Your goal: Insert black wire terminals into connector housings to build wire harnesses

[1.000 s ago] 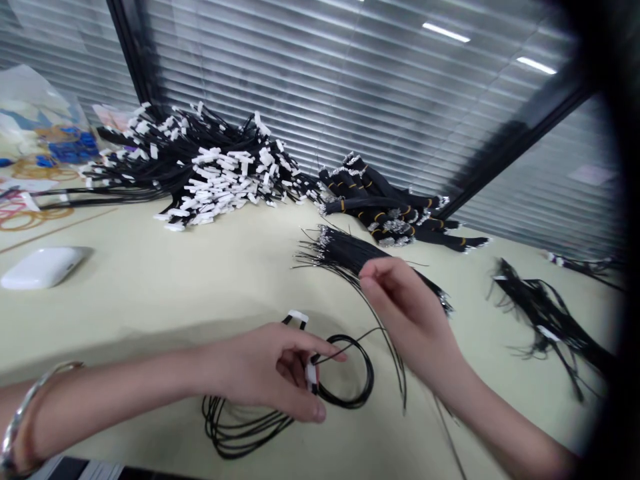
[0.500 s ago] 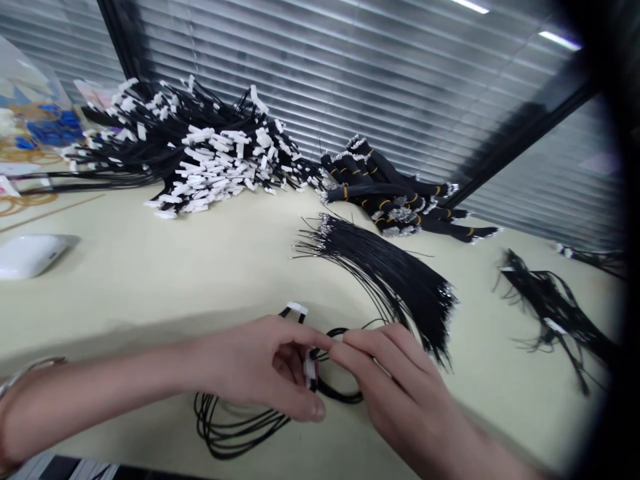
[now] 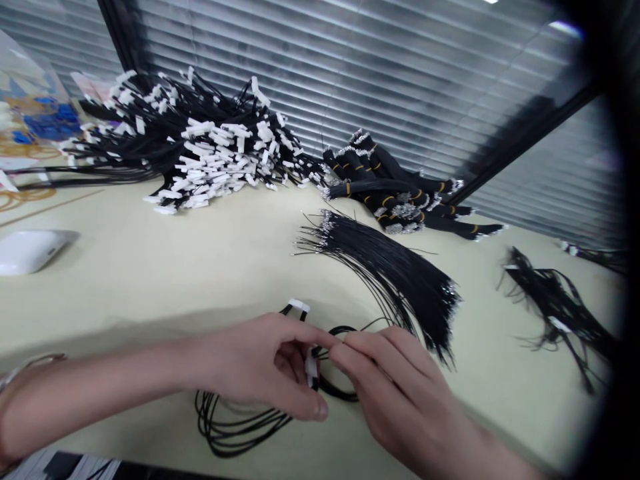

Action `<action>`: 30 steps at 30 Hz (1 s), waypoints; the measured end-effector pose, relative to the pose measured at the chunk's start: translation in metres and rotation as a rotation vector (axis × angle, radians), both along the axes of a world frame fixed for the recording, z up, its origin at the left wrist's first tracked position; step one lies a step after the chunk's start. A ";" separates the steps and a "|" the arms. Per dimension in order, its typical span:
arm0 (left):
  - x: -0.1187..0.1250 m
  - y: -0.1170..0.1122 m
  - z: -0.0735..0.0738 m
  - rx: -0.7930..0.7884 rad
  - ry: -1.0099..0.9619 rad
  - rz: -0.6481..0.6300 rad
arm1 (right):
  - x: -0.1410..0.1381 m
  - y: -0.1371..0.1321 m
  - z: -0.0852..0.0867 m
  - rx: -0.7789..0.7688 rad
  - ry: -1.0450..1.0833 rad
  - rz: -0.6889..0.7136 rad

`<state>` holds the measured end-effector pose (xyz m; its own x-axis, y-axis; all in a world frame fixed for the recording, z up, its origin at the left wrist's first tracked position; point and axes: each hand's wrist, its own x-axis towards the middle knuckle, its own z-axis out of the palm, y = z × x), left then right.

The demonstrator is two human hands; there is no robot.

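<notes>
My left hand [image 3: 270, 370] pinches a small white connector [image 3: 311, 368] near the table's front edge. Looped black wires [image 3: 235, 427] trail from it under my hand. My right hand [image 3: 395, 393] is closed in a pinch right against the connector, fingertips touching those of the left; it grips a thin black wire [image 3: 345, 331] there. A second white connector [image 3: 299, 306] lies just behind my left hand. A fan of loose black wires with metal tips [image 3: 390, 267] spreads behind my right hand.
A big heap of black wires with white connectors [image 3: 200, 160] lies at the back left. Banded black bundles [image 3: 400, 200] sit at the back middle, another loose tangle [image 3: 555, 307] at right. A white case [image 3: 30, 250] rests at left. Window blinds run behind the cream table [image 3: 150, 273].
My right hand came down from the fan of loose wires to the connector in my left hand and now pinches beside it. The left hand barely moved.
</notes>
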<state>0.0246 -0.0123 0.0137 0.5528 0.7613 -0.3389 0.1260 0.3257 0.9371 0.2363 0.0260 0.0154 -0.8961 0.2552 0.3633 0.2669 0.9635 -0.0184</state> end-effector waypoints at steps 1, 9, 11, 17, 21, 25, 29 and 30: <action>0.000 0.000 0.000 0.007 0.003 -0.003 | 0.000 0.000 0.000 0.017 0.000 0.002; 0.000 -0.001 0.002 -0.026 -0.002 0.006 | -0.002 0.000 0.000 0.066 0.016 0.019; 0.000 -0.001 0.002 -0.031 0.000 0.014 | -0.003 0.000 0.002 0.067 0.037 0.031; -0.001 -0.001 0.000 0.000 -0.008 -0.002 | -0.005 -0.001 0.002 0.008 0.062 0.004; -0.001 -0.001 0.000 0.013 -0.002 -0.006 | -0.005 -0.002 -0.004 -0.019 0.013 0.001; -0.001 -0.001 0.000 0.016 0.010 -0.005 | -0.006 -0.002 -0.004 -0.015 0.032 0.025; -0.001 -0.002 0.001 0.041 0.043 -0.013 | -0.010 -0.001 -0.001 0.026 0.054 0.053; -0.001 -0.002 0.000 0.048 0.045 -0.013 | -0.011 -0.001 -0.001 0.028 0.058 0.053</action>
